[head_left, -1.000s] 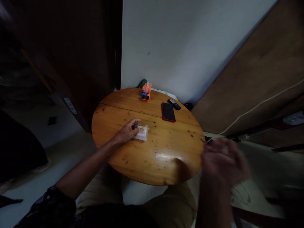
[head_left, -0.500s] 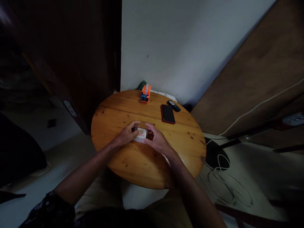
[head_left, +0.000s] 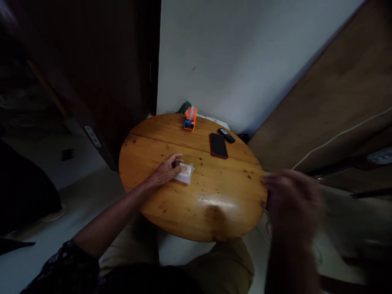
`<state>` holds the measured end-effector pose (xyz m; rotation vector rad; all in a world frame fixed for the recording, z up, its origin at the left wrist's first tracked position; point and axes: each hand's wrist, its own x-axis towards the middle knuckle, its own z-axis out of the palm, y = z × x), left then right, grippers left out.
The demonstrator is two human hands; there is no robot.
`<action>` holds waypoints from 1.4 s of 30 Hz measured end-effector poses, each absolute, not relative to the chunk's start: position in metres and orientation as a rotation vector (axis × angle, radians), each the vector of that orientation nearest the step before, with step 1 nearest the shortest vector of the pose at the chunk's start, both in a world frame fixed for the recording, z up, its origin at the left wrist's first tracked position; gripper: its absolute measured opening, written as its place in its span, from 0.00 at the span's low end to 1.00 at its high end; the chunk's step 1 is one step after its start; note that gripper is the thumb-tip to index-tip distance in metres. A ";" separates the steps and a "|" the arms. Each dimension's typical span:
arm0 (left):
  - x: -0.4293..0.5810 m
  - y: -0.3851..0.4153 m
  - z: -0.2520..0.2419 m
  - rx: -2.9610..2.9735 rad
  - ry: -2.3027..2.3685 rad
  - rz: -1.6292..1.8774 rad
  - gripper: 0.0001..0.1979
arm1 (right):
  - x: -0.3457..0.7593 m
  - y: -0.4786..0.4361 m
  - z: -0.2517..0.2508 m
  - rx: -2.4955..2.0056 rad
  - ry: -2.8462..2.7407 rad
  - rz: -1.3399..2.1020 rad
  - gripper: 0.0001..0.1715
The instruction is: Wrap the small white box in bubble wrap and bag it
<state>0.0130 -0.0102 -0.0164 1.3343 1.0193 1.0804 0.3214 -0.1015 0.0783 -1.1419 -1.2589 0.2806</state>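
My left hand (head_left: 168,169) has its fingers and thumb around the left end of a small white packet (head_left: 185,171) with red print. The packet lies on the round wooden table and looks wrapped in clear plastic that sticks out at its right end. My right hand (head_left: 295,200) is up past the table's right edge, well apart from the packet. Motion smears its fingers, so I cannot tell whether it holds anything.
Toward the back of the wooden table (head_left: 159,147) stands an orange and blue tape dispenser (head_left: 190,119). A dark tablet or phone in a red case (head_left: 218,145) lies near a small black handset (head_left: 226,135). Behind is a pale wall (head_left: 214,61); a white cable (head_left: 339,132) runs at right.
My right hand has let go of the packet's right end and swung right, past the table's edge. My left hand stays on the packet. The view has shifted slightly.
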 end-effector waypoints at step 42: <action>0.006 -0.014 -0.012 1.280 0.952 1.078 0.31 | 0.197 -0.023 0.025 -1.079 -2.266 0.247 0.09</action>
